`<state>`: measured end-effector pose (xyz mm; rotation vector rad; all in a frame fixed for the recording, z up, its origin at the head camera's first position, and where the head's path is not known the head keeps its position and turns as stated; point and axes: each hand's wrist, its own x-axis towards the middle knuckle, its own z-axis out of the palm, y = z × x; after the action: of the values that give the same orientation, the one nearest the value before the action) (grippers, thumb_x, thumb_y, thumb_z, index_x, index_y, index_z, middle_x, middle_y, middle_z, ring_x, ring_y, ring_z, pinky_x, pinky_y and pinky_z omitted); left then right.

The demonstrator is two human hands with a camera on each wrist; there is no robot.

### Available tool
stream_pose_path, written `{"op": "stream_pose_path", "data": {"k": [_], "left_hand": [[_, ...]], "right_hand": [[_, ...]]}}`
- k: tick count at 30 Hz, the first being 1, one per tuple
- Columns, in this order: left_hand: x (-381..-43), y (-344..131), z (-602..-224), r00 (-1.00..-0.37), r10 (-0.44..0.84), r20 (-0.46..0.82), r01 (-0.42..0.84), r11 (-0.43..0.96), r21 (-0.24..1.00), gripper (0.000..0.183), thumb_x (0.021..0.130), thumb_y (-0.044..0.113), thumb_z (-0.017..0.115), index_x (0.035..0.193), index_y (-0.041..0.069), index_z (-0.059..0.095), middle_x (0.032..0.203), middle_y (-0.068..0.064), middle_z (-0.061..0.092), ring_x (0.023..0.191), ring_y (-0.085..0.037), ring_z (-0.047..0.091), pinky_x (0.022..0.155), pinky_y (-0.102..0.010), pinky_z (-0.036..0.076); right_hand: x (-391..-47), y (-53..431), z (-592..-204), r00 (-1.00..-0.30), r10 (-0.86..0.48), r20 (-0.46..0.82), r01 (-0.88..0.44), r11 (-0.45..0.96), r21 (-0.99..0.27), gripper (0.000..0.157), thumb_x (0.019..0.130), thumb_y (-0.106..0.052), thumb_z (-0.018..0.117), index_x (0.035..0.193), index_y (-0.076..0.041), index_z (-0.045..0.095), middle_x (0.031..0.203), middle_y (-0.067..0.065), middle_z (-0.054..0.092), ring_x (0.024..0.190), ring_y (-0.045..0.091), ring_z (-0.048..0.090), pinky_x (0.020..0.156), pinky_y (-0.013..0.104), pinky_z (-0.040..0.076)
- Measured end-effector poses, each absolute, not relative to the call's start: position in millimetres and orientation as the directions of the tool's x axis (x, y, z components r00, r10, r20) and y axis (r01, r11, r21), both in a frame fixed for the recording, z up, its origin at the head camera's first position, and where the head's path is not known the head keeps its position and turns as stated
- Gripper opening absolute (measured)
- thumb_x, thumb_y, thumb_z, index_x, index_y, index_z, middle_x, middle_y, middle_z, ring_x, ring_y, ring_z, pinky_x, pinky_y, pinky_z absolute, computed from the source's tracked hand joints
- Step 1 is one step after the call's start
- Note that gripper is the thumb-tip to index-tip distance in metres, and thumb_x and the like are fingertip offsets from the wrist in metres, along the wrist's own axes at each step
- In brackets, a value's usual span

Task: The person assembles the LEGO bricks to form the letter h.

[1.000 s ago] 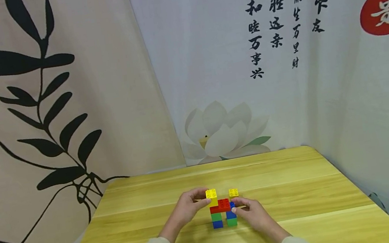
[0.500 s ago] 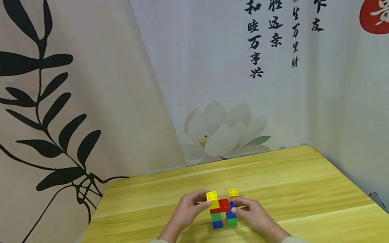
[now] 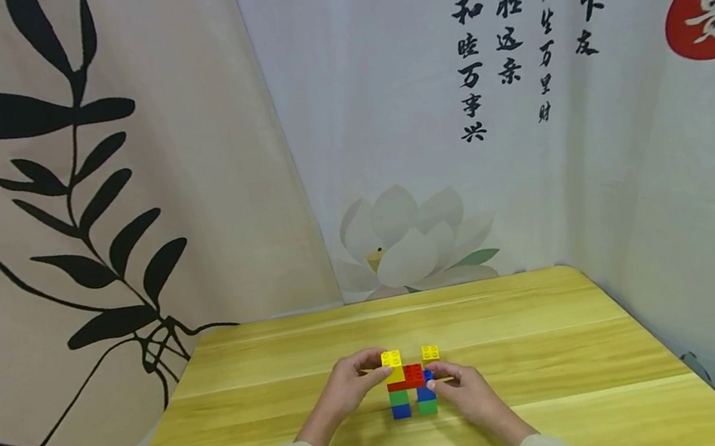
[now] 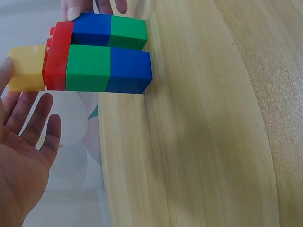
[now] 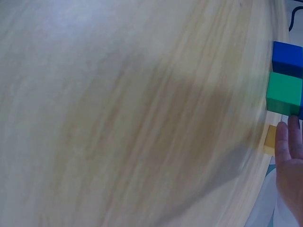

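My left hand (image 3: 352, 390) pinches a yellow toy brick (image 3: 392, 364) between thumb and fingers. That brick sits at the left end of a red brick (image 3: 413, 376), which bridges two columns. The left column is a green brick (image 3: 399, 398) over a blue brick (image 4: 130, 70). On the right, a blue brick (image 3: 426, 393) stands over a green brick (image 3: 428, 407). My right hand (image 3: 469, 392) holds the upper part of the right column, thumb and fingers at its blue brick. In the left wrist view the yellow brick meets the red one's studded face.
Another yellow brick (image 3: 430, 352) lies on the wooden table (image 3: 540, 350) just behind the right column. A patterned curtain (image 3: 238, 156) hangs behind the table's far edge.
My left hand has lowered the yellow brick slightly, down onto the red brick's left end. The right hand keeps its hold on the right column; the rest of the structure stays put.
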<state>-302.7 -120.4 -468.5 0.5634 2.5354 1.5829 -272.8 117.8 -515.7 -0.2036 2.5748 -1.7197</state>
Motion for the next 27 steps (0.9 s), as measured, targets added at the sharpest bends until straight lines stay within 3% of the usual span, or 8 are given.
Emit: {"op": "stream_pose_path", "data": {"k": [14, 27], "left_hand": [[-301.2, -118.0, -465.5, -0.920, 0.368, 0.132, 0.305, 0.463, 0.832, 0.040, 0.093, 0.040, 0.066, 0.124, 0.016, 0.065, 0.109, 0.000, 0.069, 0.105, -0.018, 0.062, 0.090, -0.038, 0.052], [-296.6, -117.1, -474.8, -0.944, 0.310, 0.112, 0.244, 0.429, 0.870, 0.044, 0.092, 0.045, 0.065, 0.127, 0.019, 0.064, 0.114, -0.001, 0.069, 0.102, -0.017, 0.062, 0.088, -0.037, 0.056]], "right_hand": [[-273.4, 117.4, -516.4, -0.993, -0.115, 0.038, -0.078, 0.371, -0.925, 0.040, 0.095, -0.030, 0.065, 0.129, -0.011, 0.063, 0.123, 0.011, 0.066, 0.105, 0.020, 0.066, 0.090, 0.039, 0.055], [-274.1, 117.2, -517.1, -0.994, -0.108, 0.033, -0.071, 0.371, -0.926, 0.040, 0.095, -0.029, 0.065, 0.130, -0.010, 0.063, 0.124, 0.012, 0.066, 0.107, 0.021, 0.065, 0.092, 0.040, 0.055]]}}
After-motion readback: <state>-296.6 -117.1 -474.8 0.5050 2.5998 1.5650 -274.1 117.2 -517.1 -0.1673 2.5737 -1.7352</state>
